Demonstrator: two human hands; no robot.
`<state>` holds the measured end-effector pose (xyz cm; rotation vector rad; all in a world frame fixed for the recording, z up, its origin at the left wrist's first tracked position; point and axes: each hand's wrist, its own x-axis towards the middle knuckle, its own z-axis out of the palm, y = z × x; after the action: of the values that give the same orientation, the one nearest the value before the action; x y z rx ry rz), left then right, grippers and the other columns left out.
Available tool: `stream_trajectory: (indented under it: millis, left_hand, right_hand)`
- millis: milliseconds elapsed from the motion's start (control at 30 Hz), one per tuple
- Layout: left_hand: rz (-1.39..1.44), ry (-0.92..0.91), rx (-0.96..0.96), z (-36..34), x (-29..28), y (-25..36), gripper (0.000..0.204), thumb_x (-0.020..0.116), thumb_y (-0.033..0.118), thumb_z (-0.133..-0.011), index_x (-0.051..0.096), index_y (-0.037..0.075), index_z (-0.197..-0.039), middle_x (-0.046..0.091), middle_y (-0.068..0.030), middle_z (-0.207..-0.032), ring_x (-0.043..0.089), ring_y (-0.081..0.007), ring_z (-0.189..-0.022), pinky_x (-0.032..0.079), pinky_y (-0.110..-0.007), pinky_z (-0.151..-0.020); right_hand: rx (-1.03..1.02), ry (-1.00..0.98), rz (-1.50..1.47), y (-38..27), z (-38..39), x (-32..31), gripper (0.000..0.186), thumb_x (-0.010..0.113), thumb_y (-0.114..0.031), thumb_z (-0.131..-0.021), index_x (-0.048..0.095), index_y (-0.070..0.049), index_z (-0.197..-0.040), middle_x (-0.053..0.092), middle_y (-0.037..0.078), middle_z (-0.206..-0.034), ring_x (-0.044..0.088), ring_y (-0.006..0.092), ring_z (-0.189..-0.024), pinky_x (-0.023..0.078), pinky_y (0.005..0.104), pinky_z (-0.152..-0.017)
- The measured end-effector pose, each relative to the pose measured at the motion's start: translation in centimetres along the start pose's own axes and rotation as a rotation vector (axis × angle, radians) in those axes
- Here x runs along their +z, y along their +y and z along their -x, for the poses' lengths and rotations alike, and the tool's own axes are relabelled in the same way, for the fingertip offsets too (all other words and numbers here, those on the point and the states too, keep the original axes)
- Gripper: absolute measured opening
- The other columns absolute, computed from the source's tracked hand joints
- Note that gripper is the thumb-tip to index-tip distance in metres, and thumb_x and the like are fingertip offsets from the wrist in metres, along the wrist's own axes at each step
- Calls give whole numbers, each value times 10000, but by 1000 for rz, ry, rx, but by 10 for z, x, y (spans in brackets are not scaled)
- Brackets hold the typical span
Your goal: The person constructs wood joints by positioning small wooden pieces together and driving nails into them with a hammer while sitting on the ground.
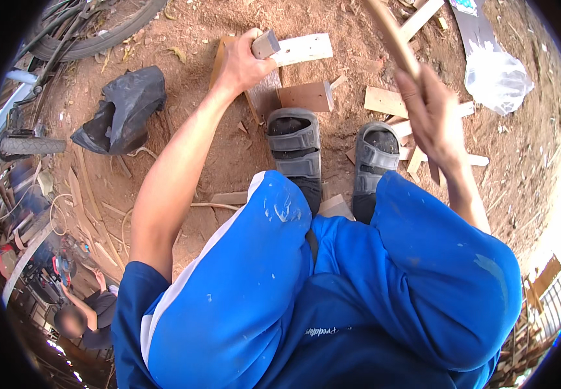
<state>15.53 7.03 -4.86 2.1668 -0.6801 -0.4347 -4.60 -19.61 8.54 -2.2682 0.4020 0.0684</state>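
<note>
My left hand (244, 63) is closed around a short wooden block (266, 44), whose cut end points up and right. Under and beside that hand lie more pieces: a pale wooden strip with dark holes (306, 49), a brown board (264, 97) and a short block (308, 96) just ahead of my left sandal. Raised on the right, my right hand (433, 113) grips a long light wooden handle (394, 35). Its far end runs out of the top of the view, so whatever it carries there is hidden. That hand looks slightly blurred.
Scrap wood (385, 102) lies piled beside my right sandal (376, 152); my left sandal (293, 142) stands near the blocks. A black plastic bag (125, 107) and a bicycle tyre (108, 40) are at left, a clear bag (498, 81) at right. Another person (92, 314) sits at lower left.
</note>
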Motion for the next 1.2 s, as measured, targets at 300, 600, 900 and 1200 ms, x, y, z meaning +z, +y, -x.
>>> stream_trajectory:
  millis: [300,600,900,1200]
  left_hand:
    - [88,2,51,-9,15,9,223,700,182,-715,522,86,-809,573,-10,-721,576,-153,-712,462,-358,-647]
    - [158,-27,44,-2,13,6,228,699,137,-689,516,84,-815,540,3,-709,519,-119,-698,425,-306,-639]
    - [152,34,86,1,12,4,222,660,69,-664,472,86,-780,468,30,-710,461,-87,-690,382,-292,-611]
    - [191,29,96,-5,15,5,225,644,74,-644,448,89,-755,467,37,-698,466,-95,-666,374,-283,-615]
  right_hand:
    - [-137,-206,404,92,-5,78,321,560,-307,-1056,566,-19,-915,578,130,-598,571,280,-488,463,456,-461]
    - [-122,-181,106,64,-24,61,289,514,-299,-1093,509,-24,-1007,608,120,-620,600,246,-471,455,411,-392]
    - [-321,169,-176,13,-31,46,286,563,-260,-1072,516,-4,-954,574,147,-580,620,322,-493,476,459,-454]
    - [-292,51,-66,34,-35,52,265,581,-246,-1048,605,5,-969,587,181,-563,629,394,-517,520,484,-483]
